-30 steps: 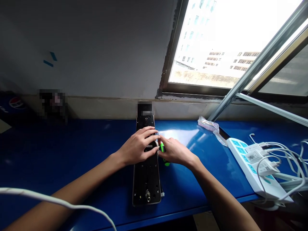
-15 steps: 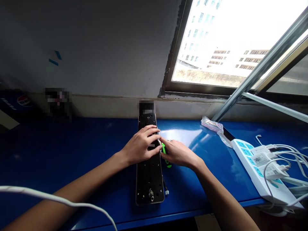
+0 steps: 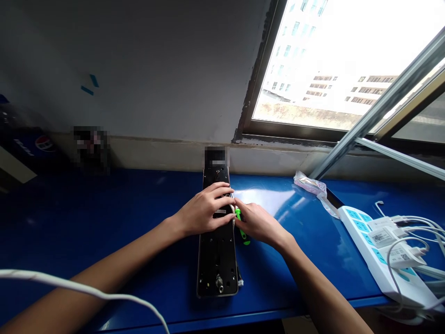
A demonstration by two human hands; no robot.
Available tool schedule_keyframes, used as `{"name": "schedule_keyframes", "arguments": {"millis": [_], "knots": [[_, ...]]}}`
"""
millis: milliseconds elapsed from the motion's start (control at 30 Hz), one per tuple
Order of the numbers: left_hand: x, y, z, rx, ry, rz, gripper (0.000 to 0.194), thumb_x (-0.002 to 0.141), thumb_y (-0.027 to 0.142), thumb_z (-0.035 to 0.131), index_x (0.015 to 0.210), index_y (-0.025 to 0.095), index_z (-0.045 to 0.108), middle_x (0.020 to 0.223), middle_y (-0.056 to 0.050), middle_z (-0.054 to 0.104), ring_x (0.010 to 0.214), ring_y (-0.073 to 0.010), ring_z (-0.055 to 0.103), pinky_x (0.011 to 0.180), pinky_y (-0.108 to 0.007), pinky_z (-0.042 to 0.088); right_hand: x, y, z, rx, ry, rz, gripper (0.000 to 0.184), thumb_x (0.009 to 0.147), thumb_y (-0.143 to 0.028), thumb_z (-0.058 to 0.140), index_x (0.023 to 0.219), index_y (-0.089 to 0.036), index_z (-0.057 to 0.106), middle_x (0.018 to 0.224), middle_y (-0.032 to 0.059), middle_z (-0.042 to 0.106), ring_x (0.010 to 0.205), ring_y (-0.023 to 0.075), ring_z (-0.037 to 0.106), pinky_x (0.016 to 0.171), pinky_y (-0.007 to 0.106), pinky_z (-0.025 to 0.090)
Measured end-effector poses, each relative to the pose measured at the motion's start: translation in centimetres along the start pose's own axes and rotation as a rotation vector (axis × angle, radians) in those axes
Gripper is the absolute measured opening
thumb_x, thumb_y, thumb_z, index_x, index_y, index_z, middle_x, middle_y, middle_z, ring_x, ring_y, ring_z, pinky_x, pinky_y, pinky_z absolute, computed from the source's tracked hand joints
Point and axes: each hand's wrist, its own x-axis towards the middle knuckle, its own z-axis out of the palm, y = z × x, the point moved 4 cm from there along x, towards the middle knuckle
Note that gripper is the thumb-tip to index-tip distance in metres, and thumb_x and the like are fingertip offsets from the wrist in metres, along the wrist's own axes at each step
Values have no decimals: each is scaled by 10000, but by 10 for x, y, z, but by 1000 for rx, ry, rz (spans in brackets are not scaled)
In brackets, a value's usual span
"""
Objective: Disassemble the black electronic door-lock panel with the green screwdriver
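Device [image 3: 217, 257], long and black, lying on glossy blue worktop [image 3: 156, 197]; left hand [image 3: 199, 212] across it, fingers [image 3: 224, 202] loosely spread; right hand [image 3: 259, 220] at its right edge, hold unclear; white power strip [image 3: 362, 227] rightward; grey wall [image 3: 167, 69] and bright window [image 3: 340, 51] behind.

1. Panel [image 3: 212, 255] lies lengthwise on the table [image 3: 132, 199], far end toward the wall [image 3: 167, 93].
2. I log the left hand [image 3: 200, 211] across the panel's middle, the right hand [image 3: 260, 220] at its right edge.
3. Tool [image 3: 244, 234] — just right of the panel, partly behind the right hand.
4. Farther right I note the power strip [image 3: 382, 278]; packet [image 3: 311, 184] behind it — near the wall.
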Motion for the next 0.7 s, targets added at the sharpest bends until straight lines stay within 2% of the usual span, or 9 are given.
{"name": "schedule_keyframes", "arguments": {"millis": [100,167,300,400,500,567,633,700], "knots": [[1,1,-3,19,-17,26,341,957,338,685,1263,188,689,1372,-142,660,1410,-312,508,1136,-492,518,1,1,-6,4,50,19,282,988,-294,520,1248,-203,580,792,45,703,624,193,597,567,276,258],[2,1,-9,52,15,44,354,981,357,654,1286,178,671,1340,-142,669,1371,-306,536,1122,-478,519,2,-1,-15,16,109,32,234,1008,-308,507,1202,-209,594,772,33,699,612,183,583,571,276,269],[2,-6,-27,135,186,-51,202,1014,289,576,1096,155,704,1063,-107,716,1035,-245,648,921,-397,564,9,-14,-42,73,286,35,248,1073,-365,406,1126,-210,593,760,5,670,617,155,553,618,279,357],[0,-16,-39,184,263,-169,181,1017,257,535,966,170,685,890,-63,688,849,-207,632,789,-346,531,24,-31,-55,126,366,-18,288,1048,-430,490,1243,-239,580,934,14,692,698,140,585,686,268,429],[-2,-30,-48,174,272,-283,214,1039,258,476,1007,181,673,850,-44,670,794,-193,626,771,-329,509,47,-40,-57,142,408,-50,401,994,-400,604,1367,-256,574,1061,44,690,792,155,616,752,280,459],[-3,-37,-53,139,280,-339,237,1051,261,446,1018,187,669,855,-41,675,779,-185,632,778,-320,507,62,-41,-54,142,432,-60,310,979,-365,625,1252,-222,662,993,48,695,783,162,616,753,284,463],[-3,-43,-58,107,292,-367,230,1047,277,459,993,196,667,857,-36,682,767,-180,639,771,-309,507,72,-39,-52,143,471,-63,184,980,-327,610,1014,-187,725,871,44,685,746,166,606,726,282,459],[-3,-46,-60,89,302,-375,218,1040,292,476,979,202,666,853,-31,687,764,-181,646,766,-306,508,76,-38,-49,144,501,-88,187,985,-292,587,911,-185,722,843,43,682,724,161,601,710,277,460]]}}
